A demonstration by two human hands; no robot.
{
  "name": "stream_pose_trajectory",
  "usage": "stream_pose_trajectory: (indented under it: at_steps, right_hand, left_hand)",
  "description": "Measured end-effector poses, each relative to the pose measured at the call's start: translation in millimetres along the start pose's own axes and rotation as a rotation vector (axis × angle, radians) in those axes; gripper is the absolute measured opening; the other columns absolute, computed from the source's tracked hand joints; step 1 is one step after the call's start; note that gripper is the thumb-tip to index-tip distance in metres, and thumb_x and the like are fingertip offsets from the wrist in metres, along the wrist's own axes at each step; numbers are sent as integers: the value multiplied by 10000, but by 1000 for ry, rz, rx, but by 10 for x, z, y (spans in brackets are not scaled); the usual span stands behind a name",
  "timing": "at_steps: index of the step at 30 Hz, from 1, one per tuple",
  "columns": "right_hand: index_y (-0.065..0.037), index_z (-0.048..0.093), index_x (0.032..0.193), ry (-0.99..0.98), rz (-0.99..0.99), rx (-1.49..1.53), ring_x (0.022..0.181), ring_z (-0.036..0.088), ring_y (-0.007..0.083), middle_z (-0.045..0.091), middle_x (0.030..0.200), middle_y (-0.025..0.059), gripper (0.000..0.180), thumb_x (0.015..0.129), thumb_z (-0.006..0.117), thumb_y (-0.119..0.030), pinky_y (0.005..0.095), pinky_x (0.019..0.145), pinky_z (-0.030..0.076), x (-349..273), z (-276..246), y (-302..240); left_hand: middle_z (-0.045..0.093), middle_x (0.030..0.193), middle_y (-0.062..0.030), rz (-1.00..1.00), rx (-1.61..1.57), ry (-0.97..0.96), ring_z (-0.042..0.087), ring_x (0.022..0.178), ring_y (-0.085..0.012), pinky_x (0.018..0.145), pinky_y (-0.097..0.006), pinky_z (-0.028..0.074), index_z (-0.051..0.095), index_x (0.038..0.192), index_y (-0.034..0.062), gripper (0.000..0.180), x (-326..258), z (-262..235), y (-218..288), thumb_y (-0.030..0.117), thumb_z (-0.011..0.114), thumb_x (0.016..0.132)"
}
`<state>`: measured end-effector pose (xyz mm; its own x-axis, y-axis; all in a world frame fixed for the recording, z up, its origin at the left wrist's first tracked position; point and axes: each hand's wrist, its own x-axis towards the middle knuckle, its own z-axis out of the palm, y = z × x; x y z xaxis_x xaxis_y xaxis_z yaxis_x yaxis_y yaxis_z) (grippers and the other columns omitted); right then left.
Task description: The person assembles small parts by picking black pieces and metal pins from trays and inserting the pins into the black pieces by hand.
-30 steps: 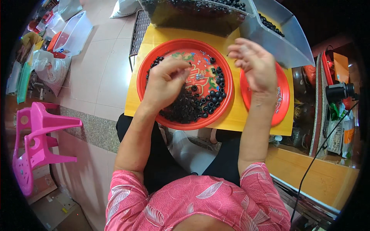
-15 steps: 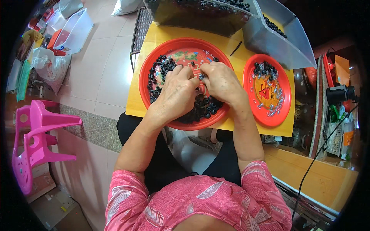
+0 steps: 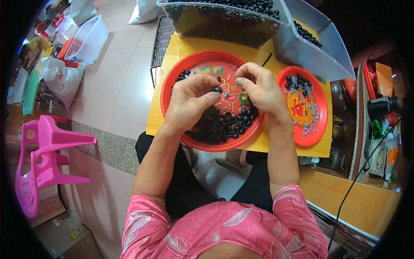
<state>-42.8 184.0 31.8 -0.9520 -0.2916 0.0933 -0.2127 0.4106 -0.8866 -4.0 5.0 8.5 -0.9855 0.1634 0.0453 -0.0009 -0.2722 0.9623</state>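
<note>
My left hand (image 3: 189, 98) is over the large red round tray (image 3: 166, 100), pinching a small round black cap-like piece (image 3: 217, 89) between thumb and forefinger. Just to its right, my right hand (image 3: 262, 93) holds its thumb and fingertips together; whatever may be in them is too small to make out. A narrow gap parts the two hands. Beneath them, the tray bears black round pieces (image 3: 242, 122) at the near right, a heap of smaller black parts (image 3: 209, 129) at the near edge, and a few tiny clear bits. More black pieces at the left are partly covered by my left hand.
A smaller red tray (image 3: 321, 105) with clear bits and black pieces sits at the right on the yellow board (image 3: 276, 144). Two clear plastic bins (image 3: 220, 26) (image 3: 317, 54) of black pieces stand behind. A pink plastic chair (image 3: 47, 159) is on the left floor.
My hands, close together over the tray before, have moved apart. The black piece now shows in my left fingertips, and the view has shifted slightly.
</note>
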Motion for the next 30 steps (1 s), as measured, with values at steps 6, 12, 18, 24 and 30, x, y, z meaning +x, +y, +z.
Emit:
stream_pose_trajectory:
  at_steps: [6, 12, 18, 24, 30]
  right_hand:
    - [4, 590, 838, -104, 92, 458, 665, 528, 57, 579, 735, -1, 99, 813, 558, -87, 208, 586, 437, -21, -50, -7]
    - [-23, 578, 855, -203, 116, 645, 648, 522, 41, 565, 749, -10, 98, 814, 585, -112, 170, 571, 436, -42, -44, -84]
    - [-18, 516, 870, -264, 103, 710, 633, 533, 54, 555, 728, 8, 125, 805, 594, -90, 171, 549, 434, -76, 32, -108]
    - [-19, 560, 797, -313, 116, 578, 588, 515, 53, 547, 671, -5, 144, 842, 563, -156, 178, 514, 415, -93, 23, -146]
    - [-6, 576, 774, -204, 96, 518, 602, 493, 46, 550, 664, -14, 126, 830, 560, -117, 187, 545, 401, -79, 40, -90]
  left_hand:
    - [605, 854, -57, -27, -138, -24, 565, 773, -93, 678, -206, 467, 583, 970, -31, 200, 0, -17, -6, -18, 594, 770]
    - [609, 832, -38, 58, 28, 57, 551, 733, -64, 642, -190, 455, 608, 941, -30, 162, 27, 82, 41, 8, 590, 785]
    - [568, 788, -39, 158, 114, 22, 523, 692, -73, 608, -202, 432, 620, 881, -15, 136, 22, 137, -37, 70, 636, 775]
    - [543, 750, -29, 243, 134, 79, 498, 681, -86, 595, -211, 397, 623, 851, 11, 112, 27, 128, -48, 28, 642, 742]
    - [534, 715, -29, 355, 329, 129, 477, 645, -99, 571, -215, 377, 622, 799, 17, 86, 57, 157, -67, 27, 653, 719]
